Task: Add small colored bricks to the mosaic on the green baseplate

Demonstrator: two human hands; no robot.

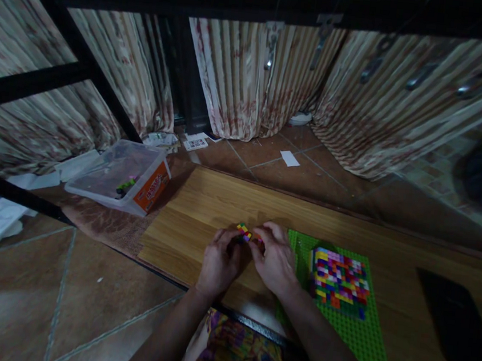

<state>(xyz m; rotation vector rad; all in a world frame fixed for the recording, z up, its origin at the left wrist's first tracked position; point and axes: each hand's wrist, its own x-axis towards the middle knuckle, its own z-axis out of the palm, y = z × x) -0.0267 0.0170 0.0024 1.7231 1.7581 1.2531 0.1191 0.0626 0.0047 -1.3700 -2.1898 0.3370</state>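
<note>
My left hand and my right hand meet over a wooden board on the floor. Both have their fingers curled around a small cluster of coloured bricks, yellow, red and green, held between them. Just right of my right hand lies a green baseplate. On it stands a flat block of many-coloured bricks, several layers across. Neither hand touches the baseplate block.
A clear plastic bin with an orange label sits at the left, off the board. Striped curtains hang behind. A black metal frame crosses overhead. A dark flat object lies on the board's right end. Papers lie on the tiled floor.
</note>
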